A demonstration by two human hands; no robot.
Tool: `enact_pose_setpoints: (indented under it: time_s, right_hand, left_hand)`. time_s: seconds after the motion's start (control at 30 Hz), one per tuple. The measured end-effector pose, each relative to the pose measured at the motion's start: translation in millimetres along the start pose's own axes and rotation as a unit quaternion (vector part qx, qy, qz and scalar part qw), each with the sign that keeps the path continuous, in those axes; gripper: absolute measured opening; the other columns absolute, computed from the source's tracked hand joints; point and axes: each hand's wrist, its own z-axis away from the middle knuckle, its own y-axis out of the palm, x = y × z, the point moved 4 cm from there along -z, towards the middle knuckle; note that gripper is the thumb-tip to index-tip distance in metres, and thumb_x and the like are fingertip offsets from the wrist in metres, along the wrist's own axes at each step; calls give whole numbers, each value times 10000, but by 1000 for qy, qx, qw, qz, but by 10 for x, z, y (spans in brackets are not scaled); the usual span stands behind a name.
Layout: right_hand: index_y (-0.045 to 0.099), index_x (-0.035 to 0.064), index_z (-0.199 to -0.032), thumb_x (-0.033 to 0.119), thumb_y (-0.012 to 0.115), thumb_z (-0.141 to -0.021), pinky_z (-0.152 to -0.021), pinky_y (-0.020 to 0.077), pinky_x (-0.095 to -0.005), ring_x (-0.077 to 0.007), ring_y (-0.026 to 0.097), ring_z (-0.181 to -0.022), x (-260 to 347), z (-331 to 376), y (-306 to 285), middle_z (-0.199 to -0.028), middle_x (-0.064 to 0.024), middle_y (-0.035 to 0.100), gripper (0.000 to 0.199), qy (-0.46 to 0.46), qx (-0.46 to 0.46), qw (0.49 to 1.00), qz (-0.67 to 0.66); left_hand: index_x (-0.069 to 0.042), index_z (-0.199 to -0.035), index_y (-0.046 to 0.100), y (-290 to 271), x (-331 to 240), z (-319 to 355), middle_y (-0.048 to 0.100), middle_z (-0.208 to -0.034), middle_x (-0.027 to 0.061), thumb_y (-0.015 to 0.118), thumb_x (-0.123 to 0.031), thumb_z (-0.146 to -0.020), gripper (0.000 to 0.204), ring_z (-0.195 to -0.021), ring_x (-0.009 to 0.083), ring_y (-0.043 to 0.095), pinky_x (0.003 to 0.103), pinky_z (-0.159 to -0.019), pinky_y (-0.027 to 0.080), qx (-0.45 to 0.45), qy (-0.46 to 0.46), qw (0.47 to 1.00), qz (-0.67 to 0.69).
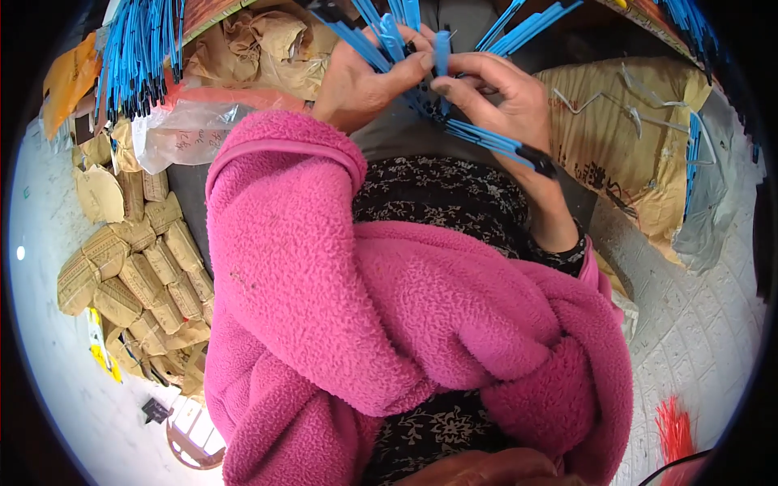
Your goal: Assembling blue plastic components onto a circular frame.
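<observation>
Near the top middle, several slim blue sticks with black ends fan out around a dark centre (412, 105), partly hidden by my fingers. My left hand (366, 81) is closed, thumb and fingers pinched together among the blue sticks (365, 44). Right beside it, the thumb and forefinger of my right hand (510, 93) close on a short upright blue stick (442, 58), slightly blurred. More blue sticks (486, 136) with black ends pass below my right palm toward the wrist. The fingertips of both hands almost meet.
Bunches of blue sticks hang at the upper left (146, 61) and upper right (689, 32). Brown paper packets (154, 275) are piled at left, near a clear plastic bag (182, 134). At right lie a large brown sack (624, 138) and bent wires (636, 113). A pink fleece garment (284, 235) covers my lap.
</observation>
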Motion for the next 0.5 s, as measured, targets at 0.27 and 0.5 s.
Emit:
enact_pose_setpoints:
  time_s: [0.27, 0.5]
  right_hand:
    - [602, -15, -802, 198, 525, -963, -615, 442, -268, -134, 544, -658, -507, 237, -1003, -738, -84, 601, 278, 92, -136, 978, -127]
    - [614, -12, -888, 289, 583, -932, -674, 431, -281, -142, 529, -697, -1756, 662, -1684, -736, -76, 585, 305, 238, 28, 944, -227]
  left_hand:
    - [-59, -841, 616, -335, 272, 150, 600, -1084, 123, 702, -147, -799, 130, -997, 203, 570, 335, -846, 469, 136, 88, 987, -3]
    - [-107, -789, 548, -200, 400, 128, 541, -1064, 118, 738, -207, -806, 215, -1077, 314, 524, 529, -1025, 387, 116, 62, 984, 121]
